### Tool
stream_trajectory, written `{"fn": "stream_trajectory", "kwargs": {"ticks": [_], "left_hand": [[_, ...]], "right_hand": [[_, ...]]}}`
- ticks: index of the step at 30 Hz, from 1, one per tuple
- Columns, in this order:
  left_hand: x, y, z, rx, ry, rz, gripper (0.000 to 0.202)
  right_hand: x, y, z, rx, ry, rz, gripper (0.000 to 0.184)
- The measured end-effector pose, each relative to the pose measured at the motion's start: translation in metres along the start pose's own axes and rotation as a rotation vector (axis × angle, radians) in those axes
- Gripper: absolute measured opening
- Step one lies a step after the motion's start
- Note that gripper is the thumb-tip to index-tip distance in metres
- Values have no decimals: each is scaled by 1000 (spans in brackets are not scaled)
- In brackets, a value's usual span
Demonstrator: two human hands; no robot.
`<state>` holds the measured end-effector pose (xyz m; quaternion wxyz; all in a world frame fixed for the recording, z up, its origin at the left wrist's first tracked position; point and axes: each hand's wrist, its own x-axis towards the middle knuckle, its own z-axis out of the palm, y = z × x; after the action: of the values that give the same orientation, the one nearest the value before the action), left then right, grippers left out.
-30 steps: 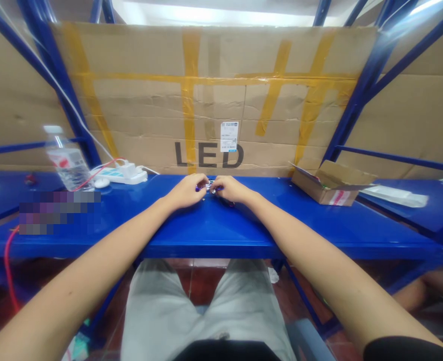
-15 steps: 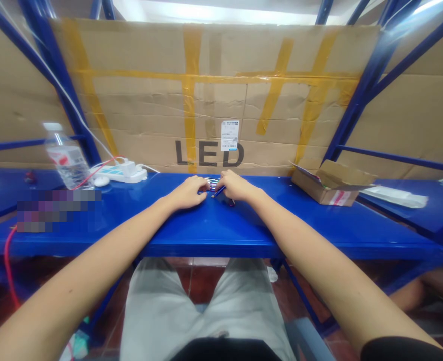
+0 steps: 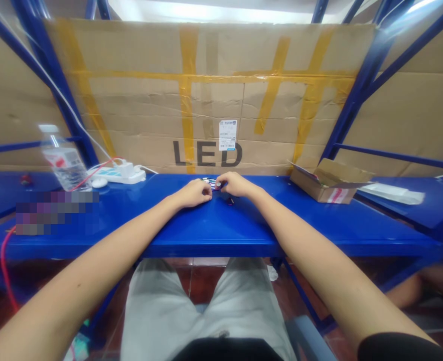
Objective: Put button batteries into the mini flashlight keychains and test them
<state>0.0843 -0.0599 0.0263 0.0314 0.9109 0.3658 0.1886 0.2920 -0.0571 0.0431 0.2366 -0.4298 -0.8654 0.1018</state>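
Note:
Both my hands rest on the blue bench (image 3: 213, 230) near its far edge, knuckles up and fingers curled. My left hand (image 3: 193, 193) and my right hand (image 3: 235, 184) meet over a small cluster of purple and silver parts (image 3: 214, 184), fingertips pinched on them. What each hand grips is too small to make out. One more small dark part (image 3: 231, 201) lies on the bench just below my right hand.
A taped cardboard sheet marked LED (image 3: 208, 100) walls the back of the bench. An open cardboard box (image 3: 328, 183) sits at the right, a white power strip (image 3: 119, 173) and a plastic water bottle (image 3: 63, 160) at the left. Blue rack struts (image 3: 360, 85) frame both sides.
My hands have shifted slightly toward the back of the bench while still working the small parts between their fingertips. The view has drifted a little.

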Motion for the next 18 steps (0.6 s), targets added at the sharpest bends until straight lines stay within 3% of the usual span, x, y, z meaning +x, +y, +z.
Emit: {"fn": "stream_trajectory", "kwargs": {"ticks": [7, 18], "left_hand": [[-11, 5, -3, 64, 357, 153, 12], [-7, 1, 2, 143, 391, 294, 12]], "right_hand": [[2, 1, 9, 120, -35, 8, 30], [-1, -5, 10, 161, -39, -28, 30]]}}
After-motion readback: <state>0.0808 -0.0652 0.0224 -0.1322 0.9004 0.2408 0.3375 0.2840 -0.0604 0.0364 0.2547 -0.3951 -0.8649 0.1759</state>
